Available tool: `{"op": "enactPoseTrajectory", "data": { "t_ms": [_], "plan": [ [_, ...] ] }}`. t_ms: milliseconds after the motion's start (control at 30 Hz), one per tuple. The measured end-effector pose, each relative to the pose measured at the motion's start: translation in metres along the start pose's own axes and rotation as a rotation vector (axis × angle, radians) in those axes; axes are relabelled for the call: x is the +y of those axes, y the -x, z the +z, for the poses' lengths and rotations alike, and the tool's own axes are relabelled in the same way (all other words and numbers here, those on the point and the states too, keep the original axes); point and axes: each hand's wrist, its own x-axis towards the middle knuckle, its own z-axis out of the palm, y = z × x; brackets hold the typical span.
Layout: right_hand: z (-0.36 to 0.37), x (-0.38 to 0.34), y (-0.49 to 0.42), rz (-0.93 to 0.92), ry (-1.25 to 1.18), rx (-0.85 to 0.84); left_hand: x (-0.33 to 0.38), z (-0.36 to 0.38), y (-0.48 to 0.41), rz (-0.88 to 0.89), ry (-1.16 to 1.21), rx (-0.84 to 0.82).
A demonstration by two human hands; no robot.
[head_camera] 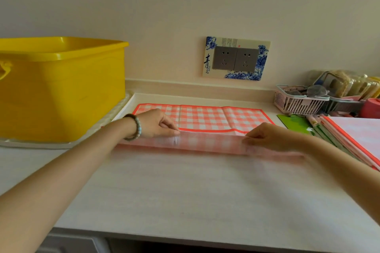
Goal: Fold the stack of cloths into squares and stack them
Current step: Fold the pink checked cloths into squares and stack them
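Note:
A red-and-white checked cloth (205, 118) with an orange-red border lies spread on the white counter, its near part turned over so the pale underside (207, 144) faces up. My left hand (157, 123) pinches the turned edge at its left end. My right hand (271, 136) pinches the same edge at its right end. The near flap looks blurred. A stack of flat cloths (355, 139) with red and green edges lies at the right, topped by a pale pink sheet.
A big yellow plastic tub (61, 88) stands on a white tray (115, 116) at the left. A pink basket (298, 102) with glasses and clutter sits at the back right. A wall socket (235, 58) is behind. The counter's front edge (185, 238) runs near me.

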Motion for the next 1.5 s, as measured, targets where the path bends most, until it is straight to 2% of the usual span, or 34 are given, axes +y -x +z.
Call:
{"op": "enactPoseTrajectory", "data": {
  "t_ms": [133, 233, 300, 400, 467, 533, 767, 1100, 1267, 1367, 1500],
  "plan": [
    [-0.032, -0.016, 0.017, 0.034, -0.124, -0.278, 0.024, -0.026, 0.012, -0.006, -0.025, -0.222],
    [-0.056, -0.022, 0.022, 0.016, -0.262, -0.400, 0.031, -0.040, 0.011, -0.002, 0.026, -0.262],
    [-0.063, -0.022, 0.018, 0.005, -0.283, -0.340, 0.031, -0.043, 0.005, 0.019, 0.022, -0.166],
    [-0.062, -0.017, 0.000, 0.007, -0.152, -0.121, 0.036, -0.035, -0.003, 0.149, -0.117, 0.072],
    [-0.055, -0.012, -0.015, -0.024, -0.027, -0.010, 0.043, -0.023, -0.005, 0.229, -0.146, 0.125],
    [-0.043, -0.005, -0.029, -0.048, 0.058, 0.053, 0.045, -0.007, -0.009, 0.238, -0.157, 0.077],
    [0.009, 0.027, -0.067, 0.008, 0.061, 0.171, 0.027, 0.046, -0.032, 0.037, -0.301, -0.094],
    [0.027, 0.038, -0.095, 0.053, 0.066, 0.394, 0.006, 0.076, -0.054, -0.031, -0.495, -0.078],
    [0.038, 0.002, -0.090, 0.041, 0.021, 0.495, -0.003, 0.088, -0.055, -0.076, -0.519, -0.079],
    [0.056, -0.030, -0.085, 0.029, -0.064, 0.481, -0.004, 0.092, -0.054, -0.086, -0.529, -0.048],
    [0.084, -0.052, -0.084, 0.045, 0.016, 0.404, -0.003, 0.094, -0.054, -0.096, -0.521, -0.025]
  ]
}}
